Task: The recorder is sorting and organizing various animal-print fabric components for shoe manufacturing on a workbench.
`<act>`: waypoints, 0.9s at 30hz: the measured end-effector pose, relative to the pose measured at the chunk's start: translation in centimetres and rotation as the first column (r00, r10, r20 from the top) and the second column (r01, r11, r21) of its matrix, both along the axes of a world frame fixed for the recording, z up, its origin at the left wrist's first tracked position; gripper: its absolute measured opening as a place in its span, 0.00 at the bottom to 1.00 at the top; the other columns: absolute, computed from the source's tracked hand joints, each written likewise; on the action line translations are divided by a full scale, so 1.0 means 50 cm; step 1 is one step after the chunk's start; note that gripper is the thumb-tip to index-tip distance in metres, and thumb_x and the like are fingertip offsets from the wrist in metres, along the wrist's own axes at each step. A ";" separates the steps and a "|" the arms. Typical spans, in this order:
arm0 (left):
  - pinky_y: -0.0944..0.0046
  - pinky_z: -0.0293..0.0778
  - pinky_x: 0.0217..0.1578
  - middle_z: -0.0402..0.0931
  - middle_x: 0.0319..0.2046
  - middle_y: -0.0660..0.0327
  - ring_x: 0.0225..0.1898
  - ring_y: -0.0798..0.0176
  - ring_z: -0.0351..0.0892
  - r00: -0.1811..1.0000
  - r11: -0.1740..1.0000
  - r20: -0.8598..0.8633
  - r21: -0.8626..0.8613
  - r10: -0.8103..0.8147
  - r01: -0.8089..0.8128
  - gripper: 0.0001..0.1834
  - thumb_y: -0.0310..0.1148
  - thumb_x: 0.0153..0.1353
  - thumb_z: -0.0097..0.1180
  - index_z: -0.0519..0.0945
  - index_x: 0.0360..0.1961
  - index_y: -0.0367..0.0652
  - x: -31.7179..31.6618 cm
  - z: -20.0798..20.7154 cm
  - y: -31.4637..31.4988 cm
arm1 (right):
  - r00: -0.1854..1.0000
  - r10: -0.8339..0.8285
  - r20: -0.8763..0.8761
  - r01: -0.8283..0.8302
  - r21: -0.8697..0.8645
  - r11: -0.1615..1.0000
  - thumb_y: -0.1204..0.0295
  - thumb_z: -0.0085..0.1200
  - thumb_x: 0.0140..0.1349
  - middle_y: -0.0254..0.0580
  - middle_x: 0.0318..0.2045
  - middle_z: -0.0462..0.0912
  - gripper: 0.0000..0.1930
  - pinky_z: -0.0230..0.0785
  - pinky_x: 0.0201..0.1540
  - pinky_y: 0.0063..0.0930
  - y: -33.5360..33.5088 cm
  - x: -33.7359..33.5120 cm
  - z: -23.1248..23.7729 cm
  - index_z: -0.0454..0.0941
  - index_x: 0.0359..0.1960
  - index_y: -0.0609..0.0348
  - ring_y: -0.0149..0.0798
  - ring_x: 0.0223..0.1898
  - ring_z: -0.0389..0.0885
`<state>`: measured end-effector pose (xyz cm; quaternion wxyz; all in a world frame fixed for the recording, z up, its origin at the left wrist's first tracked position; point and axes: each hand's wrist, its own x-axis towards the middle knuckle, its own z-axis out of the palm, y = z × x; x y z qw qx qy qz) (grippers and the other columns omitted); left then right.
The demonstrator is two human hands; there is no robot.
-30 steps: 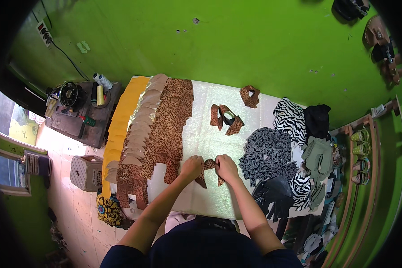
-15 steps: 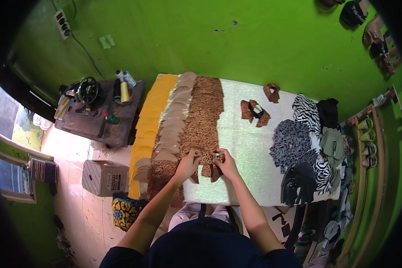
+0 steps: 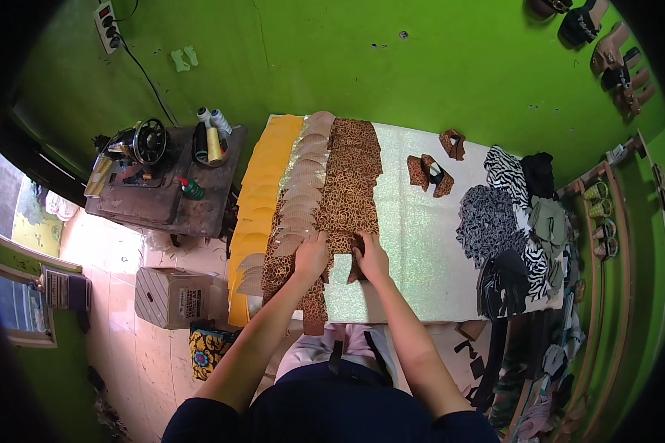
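Both hands are at the near end of a row of overlapping leopard-print cut pieces [image 3: 355, 159] on the pale, shiny work table [image 3: 414, 244]. Between them lies a U-shaped leopard-print piece [image 3: 340, 242], its two ends pointing toward me. My left hand [image 3: 312, 255] is closed on its left side, and my right hand [image 3: 372, 258] grips its right side with thumb and fingers. The fingertips are partly hidden. Left of this row run overlapping beige rounded pieces [image 3: 299, 199] and yellow sheets [image 3: 257, 214].
Loose leopard-print pieces [image 3: 430, 175] lie at the far right of the table. Piles of grey patterned pieces [image 3: 488, 221], zebra-print fabric [image 3: 504, 173] and black pieces [image 3: 504, 280] line its right side. A sewing machine [image 3: 144, 144] stands at left, above a cardboard box [image 3: 171, 297].
My hands have moved slightly away from me with the U-shaped piece, which now lies against the row's near end. The view has shifted a little.
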<state>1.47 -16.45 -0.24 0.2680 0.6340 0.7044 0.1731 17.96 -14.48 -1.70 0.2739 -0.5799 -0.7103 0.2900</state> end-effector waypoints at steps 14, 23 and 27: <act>0.55 0.53 0.57 0.64 0.53 0.54 0.57 0.55 0.59 0.889 0.885 -0.412 0.312 -0.201 0.345 0.21 0.32 0.49 0.49 0.71 0.47 0.36 0.050 -0.050 -0.044 | 0.894 0.285 0.345 -0.351 0.147 0.925 0.64 0.39 0.61 0.39 0.60 0.61 0.22 0.31 0.65 0.49 -0.049 0.020 -0.028 0.64 0.56 0.56 0.40 0.63 0.53; 0.59 0.64 0.39 0.70 0.35 0.59 0.38 0.58 0.70 0.948 0.832 -0.225 0.462 -0.224 0.307 0.11 0.31 0.50 0.49 0.74 0.35 0.42 0.235 0.044 0.189 | 0.989 -0.146 0.014 0.128 0.399 0.908 0.71 0.46 0.57 0.48 0.40 0.74 0.13 0.57 0.50 0.39 0.198 0.233 0.033 0.71 0.43 0.60 0.49 0.44 0.70; 0.57 0.65 0.34 0.71 0.32 0.57 0.33 0.54 0.72 0.945 0.782 -0.214 0.531 -0.249 0.326 0.08 0.28 0.50 0.49 0.74 0.33 0.41 0.334 0.050 0.333 | 0.974 -0.197 0.107 0.148 0.354 0.924 0.72 0.49 0.53 0.47 0.42 0.72 0.19 0.57 0.51 0.41 0.349 0.340 0.060 0.67 0.48 0.60 0.48 0.47 0.68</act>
